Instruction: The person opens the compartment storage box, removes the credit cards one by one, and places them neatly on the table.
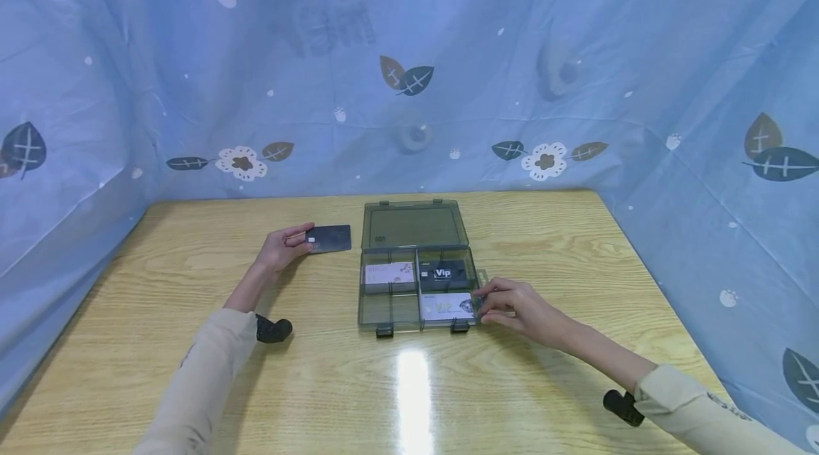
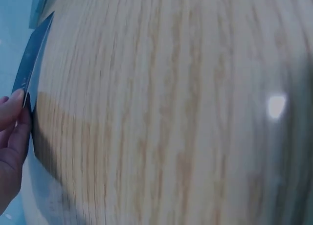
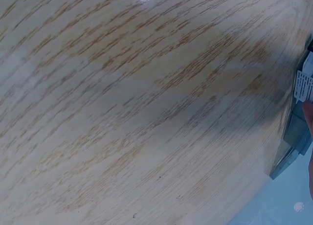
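My left hand (image 1: 284,249) pinches a black card (image 1: 333,238) with a small chip on it, left of the box. In the left wrist view the card (image 2: 34,58) appears edge-on, tilted over the wood. A clear grey compartment box (image 1: 389,309) lies with its lid (image 1: 416,225) folded back. My right hand (image 1: 518,306) is at the box's right side, with thumb and fingers around the right end of a white VIP card (image 1: 441,307) at the front right compartment. The right wrist view catches only a fingertip (image 3: 309,115) beside the box (image 3: 297,132).
A black VIP card (image 1: 451,271) is in the back right compartment, a pale flowered card (image 1: 390,273) in the back left. Wood tabletop (image 1: 320,384) surrounds the box. A blue patterned curtain (image 1: 307,85) hangs behind and at both sides. Black wrist devices (image 1: 274,330) show below the sleeves.
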Tool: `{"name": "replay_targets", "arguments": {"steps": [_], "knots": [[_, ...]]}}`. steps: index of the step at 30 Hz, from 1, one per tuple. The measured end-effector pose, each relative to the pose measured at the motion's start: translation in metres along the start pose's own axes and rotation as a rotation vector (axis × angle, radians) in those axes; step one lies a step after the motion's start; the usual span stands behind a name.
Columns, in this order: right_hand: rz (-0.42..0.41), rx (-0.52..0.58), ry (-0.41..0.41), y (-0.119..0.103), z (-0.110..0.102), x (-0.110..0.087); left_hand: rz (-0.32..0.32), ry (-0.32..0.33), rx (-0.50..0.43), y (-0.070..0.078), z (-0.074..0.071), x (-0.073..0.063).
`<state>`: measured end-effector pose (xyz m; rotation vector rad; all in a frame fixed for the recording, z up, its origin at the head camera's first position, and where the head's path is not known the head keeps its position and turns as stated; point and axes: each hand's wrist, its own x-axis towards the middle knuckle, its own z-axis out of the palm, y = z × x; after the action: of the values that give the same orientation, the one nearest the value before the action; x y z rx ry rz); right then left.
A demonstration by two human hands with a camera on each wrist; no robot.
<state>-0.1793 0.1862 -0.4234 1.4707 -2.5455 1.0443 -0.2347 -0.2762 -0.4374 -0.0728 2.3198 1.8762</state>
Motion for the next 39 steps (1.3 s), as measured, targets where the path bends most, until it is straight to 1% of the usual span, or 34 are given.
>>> {"name": "replay_targets", "arguments": {"steps": [1,2,5,6,8,10,12,14,15,18,20,24,29,33,35,39], "knots": [[0.001,0.001,-0.001,0.0,0.0,0.0,0.015,0.0,0.044,0.0,0.0,0.001],[0.001,0.001,-0.001,0.0,0.0,0.0,-0.004,0.016,0.121,0.009,0.003,-0.004],[-0.002,-0.001,0.001,0.0,0.0,0.0,0.024,0.009,0.236,0.009,0.002,-0.004],[-0.004,0.0,0.002,0.001,0.0,0.0,0.038,-0.001,0.257,0.009,0.001,-0.003],[-0.008,0.001,0.002,0.001,0.001,0.0,0.083,-0.013,0.273,0.007,-0.003,-0.002],[-0.009,0.004,0.002,0.001,0.001,0.0,0.114,-0.018,0.29,0.005,-0.005,-0.002],[-0.006,0.006,0.001,0.001,0.001,0.0,0.13,-0.02,0.314,0.002,-0.007,0.0],[-0.002,0.007,0.0,0.001,0.001,0.0,0.13,-0.013,0.344,0.002,-0.007,0.001],[0.0,0.007,0.0,0.001,0.001,0.001,0.112,-0.011,0.365,0.002,-0.006,0.001],[0.005,0.012,-0.002,0.0,0.001,0.001,0.097,0.0,0.411,0.001,-0.005,0.004],[0.003,0.013,-0.002,0.0,0.001,0.001,0.098,0.007,0.434,0.002,-0.004,0.004],[-0.002,0.013,0.001,0.0,0.001,0.001,0.109,0.026,0.493,0.002,-0.001,0.005],[-0.002,0.012,0.006,0.001,0.001,0.001,0.143,0.04,0.557,0.003,0.004,0.006],[-0.001,0.012,0.007,0.001,0.001,0.0,0.162,0.054,0.589,0.002,0.006,0.008],[-0.004,0.011,0.008,0.001,0.001,-0.001,0.166,0.052,0.589,0.002,0.006,0.009],[-0.008,0.008,0.007,0.002,0.001,-0.002,0.15,0.033,0.581,0.002,0.004,0.009]]}}
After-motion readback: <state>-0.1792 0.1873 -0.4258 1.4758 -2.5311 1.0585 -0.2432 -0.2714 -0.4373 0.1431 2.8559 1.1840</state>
